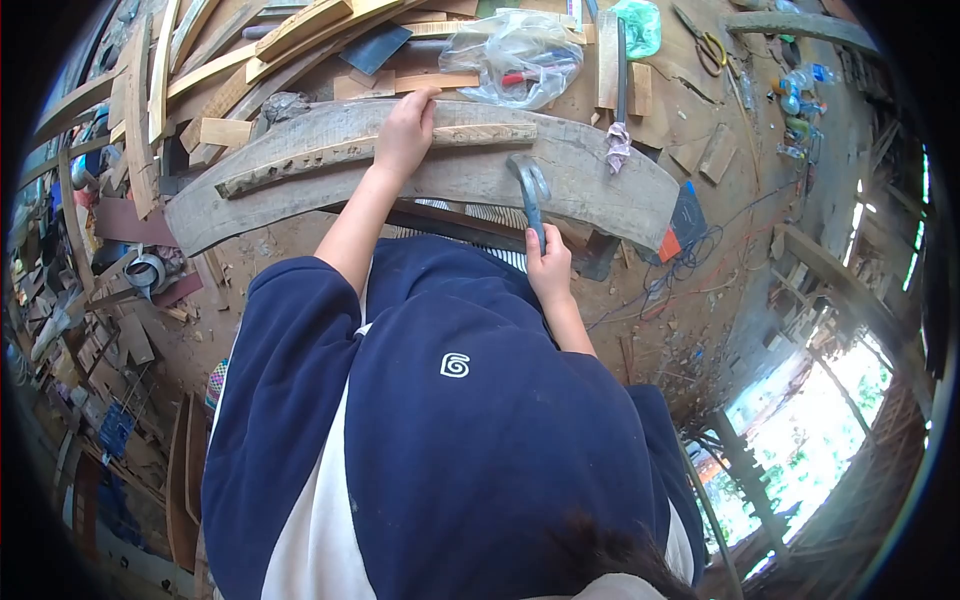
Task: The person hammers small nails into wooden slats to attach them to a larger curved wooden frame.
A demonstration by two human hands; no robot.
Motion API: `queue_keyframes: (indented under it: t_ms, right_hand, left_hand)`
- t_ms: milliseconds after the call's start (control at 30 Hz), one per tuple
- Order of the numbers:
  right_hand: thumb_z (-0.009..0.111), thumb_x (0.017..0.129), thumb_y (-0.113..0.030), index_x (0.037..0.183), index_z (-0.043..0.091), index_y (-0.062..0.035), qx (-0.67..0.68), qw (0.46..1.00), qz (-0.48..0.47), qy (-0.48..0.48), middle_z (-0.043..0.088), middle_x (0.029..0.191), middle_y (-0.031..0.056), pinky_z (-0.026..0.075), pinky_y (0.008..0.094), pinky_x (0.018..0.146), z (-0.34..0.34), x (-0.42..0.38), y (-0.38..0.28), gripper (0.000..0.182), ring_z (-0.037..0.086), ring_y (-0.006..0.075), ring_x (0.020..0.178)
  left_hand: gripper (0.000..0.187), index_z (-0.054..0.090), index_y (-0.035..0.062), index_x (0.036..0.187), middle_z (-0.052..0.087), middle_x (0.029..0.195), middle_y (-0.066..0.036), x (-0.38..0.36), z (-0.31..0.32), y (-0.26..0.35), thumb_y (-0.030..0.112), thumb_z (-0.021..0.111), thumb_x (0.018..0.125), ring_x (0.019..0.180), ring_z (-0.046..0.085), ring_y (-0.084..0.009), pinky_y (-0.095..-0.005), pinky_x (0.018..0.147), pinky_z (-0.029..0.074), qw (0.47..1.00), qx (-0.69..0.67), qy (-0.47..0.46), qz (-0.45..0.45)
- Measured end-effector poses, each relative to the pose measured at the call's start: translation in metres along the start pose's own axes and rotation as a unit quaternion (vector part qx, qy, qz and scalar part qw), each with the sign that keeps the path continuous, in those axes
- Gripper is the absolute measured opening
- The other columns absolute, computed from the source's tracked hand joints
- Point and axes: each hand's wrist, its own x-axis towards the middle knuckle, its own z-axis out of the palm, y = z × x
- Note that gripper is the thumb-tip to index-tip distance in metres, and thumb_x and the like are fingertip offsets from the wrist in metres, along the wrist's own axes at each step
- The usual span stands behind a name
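My right hand [549,264] is wrapped round the handle of a claw hammer [533,208], whose metal head is over the near part of a wide grey plank [610,190]. The plank lies across in front of my lap. On top of it rests a narrow, rough-edged wooden strip [300,164]. My left hand [404,135] is over this strip, its fingers drawn together past the strip's far edge. What these fingers pinch, if anything, I cannot tell.
Beyond the plank lie stacked boards [300,35], a clear plastic bag [515,55] and a green bag [638,25]. Scissors [712,50] are at the far right. An orange-and-blue handsaw [683,222] and tangled cords [690,258] lie right of the plank. Tape [146,272] sits left.
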Motion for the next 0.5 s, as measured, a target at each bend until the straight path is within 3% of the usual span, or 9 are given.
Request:
queue_keyframes:
  t_ms: [267,500]
  right_hand:
    - [0.061,0.098,-0.029,0.105,0.060,-0.0002,0.011,0.999,-0.012,0.030,0.063,0.069,0.0167,0.049,0.0387,0.058,0.012,0.000,-0.009,0.029,0.064,0.0317,0.061]
    - [0.061,0.098,-0.029,0.102,0.060,-0.0001,0.040,0.997,-0.045,0.049,0.062,0.069,0.0170,0.049,0.0392,0.058,0.019,-0.006,-0.007,0.029,0.063,0.0318,0.060]
  left_hand:
    - [0.017,0.062,0.0072,0.105,0.067,0.096,-0.012,-0.006,0.008,-0.007,0.002,0.061,0.088,0.091,0.066,-0.0306,-0.0405,0.078,0.053,0.991,0.069,0.046,0.104]
    - [0.021,0.059,0.0076,0.108,0.066,0.095,-0.012,-0.006,0.009,-0.005,0.001,0.061,0.088,0.090,0.065,-0.0304,-0.0398,0.078,0.053,0.992,0.068,0.069,0.081]
